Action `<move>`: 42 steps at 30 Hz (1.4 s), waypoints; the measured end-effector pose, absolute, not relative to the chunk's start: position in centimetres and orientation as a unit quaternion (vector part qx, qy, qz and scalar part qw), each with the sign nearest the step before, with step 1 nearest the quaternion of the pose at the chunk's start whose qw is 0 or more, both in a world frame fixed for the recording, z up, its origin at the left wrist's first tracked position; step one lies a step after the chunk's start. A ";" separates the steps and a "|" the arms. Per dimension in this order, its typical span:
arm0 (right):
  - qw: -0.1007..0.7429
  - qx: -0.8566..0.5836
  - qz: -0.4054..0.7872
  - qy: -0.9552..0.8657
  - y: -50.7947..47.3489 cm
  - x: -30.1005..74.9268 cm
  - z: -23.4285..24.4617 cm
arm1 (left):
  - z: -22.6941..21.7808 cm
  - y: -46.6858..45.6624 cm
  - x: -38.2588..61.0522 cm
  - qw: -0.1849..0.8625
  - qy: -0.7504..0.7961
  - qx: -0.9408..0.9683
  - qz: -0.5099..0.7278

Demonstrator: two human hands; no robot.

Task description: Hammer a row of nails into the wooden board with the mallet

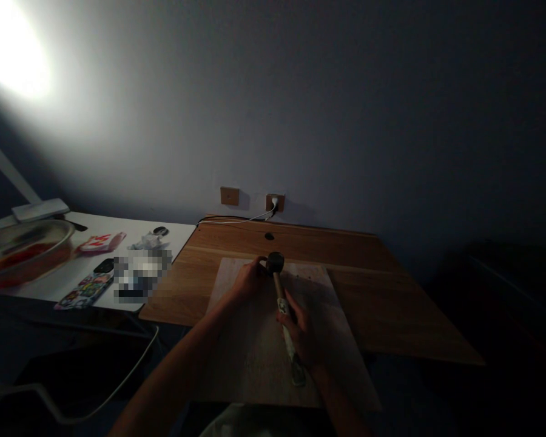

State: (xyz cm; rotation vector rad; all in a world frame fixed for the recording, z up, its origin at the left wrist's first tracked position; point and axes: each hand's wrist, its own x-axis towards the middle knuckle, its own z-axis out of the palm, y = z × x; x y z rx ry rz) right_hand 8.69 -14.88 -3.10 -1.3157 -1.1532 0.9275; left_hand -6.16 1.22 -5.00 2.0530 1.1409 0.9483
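Observation:
My right hand (300, 331) is wrapped round the wooden handle of a mallet (279, 291). The mallet's dark, rounded head points away from me, over the far part of a pale wooden board (255, 364). Right beside that head, my left hand (250, 279) has its fingers curled and closed. Whatever they pinch is hidden in the dim light. Two small dark spots, perhaps nail heads or holes, show on the board to the right of the mallet head. The board lies flat on a brown wooden table and reaches over its near edge.
The brown table (391, 303) stands against the wall, with a cable plugged into a socket (275, 202). On the left, a white table (131, 221) carries a clear bowl (50, 243), a red-and-white packet (102, 242), a patterned phone-like object (86, 290), crumpled wrapping (149, 241) and a lamp base (40, 209).

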 end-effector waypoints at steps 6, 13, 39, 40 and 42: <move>0.515 -0.553 0.422 -0.501 -14.9 8.7 -3.7 | -5.1 1.4 -6.3 0.288 0.435 0.777 0.352; 0.532 -0.552 0.405 -0.498 -14.8 8.5 -3.6 | -4.8 1.2 -6.2 0.293 0.428 0.782 0.346; 0.602 -0.551 0.467 -0.341 -15.8 11.2 -1.1 | -1.3 -4.5 -5.7 -0.044 0.166 0.974 0.146; 0.601 -0.549 0.471 -0.339 -15.8 11.0 -1.1 | -1.5 -3.8 -6.1 -0.013 0.206 0.963 0.172; 0.594 -0.555 0.471 -0.341 -15.7 10.7 -1.1 | -2.1 -2.4 -7.2 0.075 0.314 0.918 0.232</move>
